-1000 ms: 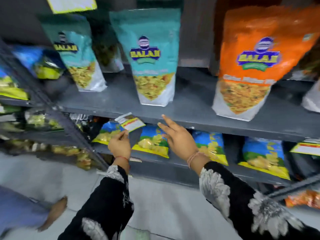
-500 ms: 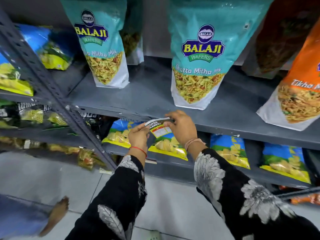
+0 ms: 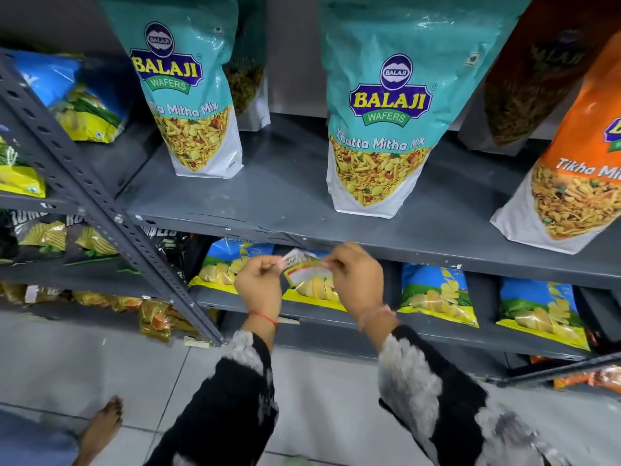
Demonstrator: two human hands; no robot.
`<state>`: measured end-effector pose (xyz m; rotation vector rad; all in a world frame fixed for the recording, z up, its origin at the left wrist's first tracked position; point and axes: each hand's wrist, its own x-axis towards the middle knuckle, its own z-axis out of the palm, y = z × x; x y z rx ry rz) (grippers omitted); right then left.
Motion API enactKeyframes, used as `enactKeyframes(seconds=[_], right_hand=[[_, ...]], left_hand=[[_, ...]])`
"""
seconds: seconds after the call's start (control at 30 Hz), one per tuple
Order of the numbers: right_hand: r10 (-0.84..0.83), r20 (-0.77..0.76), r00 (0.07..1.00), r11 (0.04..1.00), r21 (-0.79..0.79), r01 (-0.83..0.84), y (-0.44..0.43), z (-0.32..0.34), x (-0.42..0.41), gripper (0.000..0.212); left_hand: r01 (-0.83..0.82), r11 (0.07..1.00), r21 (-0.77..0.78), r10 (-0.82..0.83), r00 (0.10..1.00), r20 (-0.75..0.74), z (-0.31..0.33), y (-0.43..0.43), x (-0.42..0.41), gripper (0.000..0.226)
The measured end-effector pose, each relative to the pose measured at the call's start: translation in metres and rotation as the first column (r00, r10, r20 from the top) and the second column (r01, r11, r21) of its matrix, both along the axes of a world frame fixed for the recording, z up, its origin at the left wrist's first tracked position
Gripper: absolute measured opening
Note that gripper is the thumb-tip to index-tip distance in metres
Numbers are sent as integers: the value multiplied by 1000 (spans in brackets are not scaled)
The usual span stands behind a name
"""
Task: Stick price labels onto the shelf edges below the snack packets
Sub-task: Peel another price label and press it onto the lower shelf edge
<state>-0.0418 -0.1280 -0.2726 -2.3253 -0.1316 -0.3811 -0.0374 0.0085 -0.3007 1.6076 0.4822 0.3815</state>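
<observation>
A small white, yellow and red price label (image 3: 304, 265) is stretched between both hands just under the grey shelf edge (image 3: 420, 255). My left hand (image 3: 258, 285) pinches its left end; my right hand (image 3: 356, 280) pinches its right end. The label looks blurred and hangs slightly below the edge; whether it touches the edge I cannot tell. On the shelf above stand two teal Khatta Mitha Mix packets (image 3: 383, 122), (image 3: 188, 95) and an orange Tikha Mix packet (image 3: 578, 176).
Blue and yellow chip packets (image 3: 437, 294) lie on the lower shelf behind my hands. A slotted grey upright (image 3: 100, 203) slants across the left. Dark snack packets (image 3: 50, 237) fill the left rack. Another person's bare foot (image 3: 100, 428) stands on the tiled floor at lower left.
My right hand came from open fingers near the edge to pinching the label's right end. Both hands now hold the label slightly lower, under the teal packet; the view moved closer and left.
</observation>
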Motion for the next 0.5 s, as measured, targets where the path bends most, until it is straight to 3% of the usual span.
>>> enactKeyframes(seconds=[0.07,0.2,0.4,0.5], right_hand=[[-73,-9,997,974,216,74,-8,-11,-28,12],[-90,-120,989,889,437,134,-8,-22,-57,16],[-140,-263,955,822,506,260,3,-17,-33,37],[-117,-252,961,871,438,221,5,-11,-15,18]], left_hand=[[68,997,30,-69,998,15,-3,5,-20,11],[135,990,46,-138,989,54,5,9,-38,14],[173,960,222,-189,980,56,18,18,-5,16],[129,958,257,-139,990,24,16,22,10,12]])
